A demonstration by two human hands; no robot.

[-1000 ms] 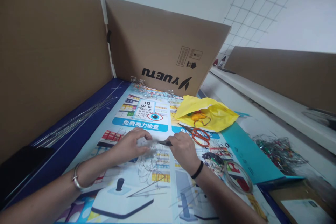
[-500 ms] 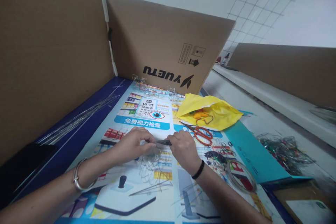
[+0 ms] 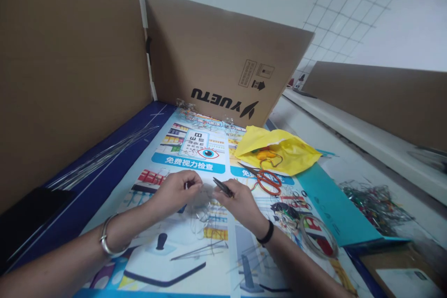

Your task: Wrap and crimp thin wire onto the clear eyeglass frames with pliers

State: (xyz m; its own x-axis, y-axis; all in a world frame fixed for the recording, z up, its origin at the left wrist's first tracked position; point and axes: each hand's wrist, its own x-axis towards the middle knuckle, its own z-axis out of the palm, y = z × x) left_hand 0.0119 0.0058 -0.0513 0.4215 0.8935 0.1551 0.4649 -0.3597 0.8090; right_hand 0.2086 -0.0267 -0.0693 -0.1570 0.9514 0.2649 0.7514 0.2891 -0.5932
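Observation:
Near the middle of the poster-covered table, my left hand (image 3: 181, 189) is closed in a pinch. Loops of thin wire (image 3: 202, 214) show at its fingertips and just below them; the exact grip is hidden. My right hand (image 3: 240, 199) is wrapped round small dark pliers (image 3: 223, 186), whose jaws point up and left, apart from my left hand. Beyond the right hand lie scissors (image 3: 267, 180) with orange handles, beside an open yellow bag (image 3: 296, 153) with orange material inside.
Cardboard panels (image 3: 223, 51) stand behind and to the left. Straight wires (image 3: 108, 156) lie on the left. A round clear container (image 3: 318, 236) sits at the right, with a wire tangle (image 3: 377, 205) beyond it. Loose wire pieces (image 3: 199, 250) lie in front.
The pliers have swung from pointing level at my left fingertips to pointing up and left, away from them. My right hand has turned and its grip has shifted. The left hand has drawn slightly left.

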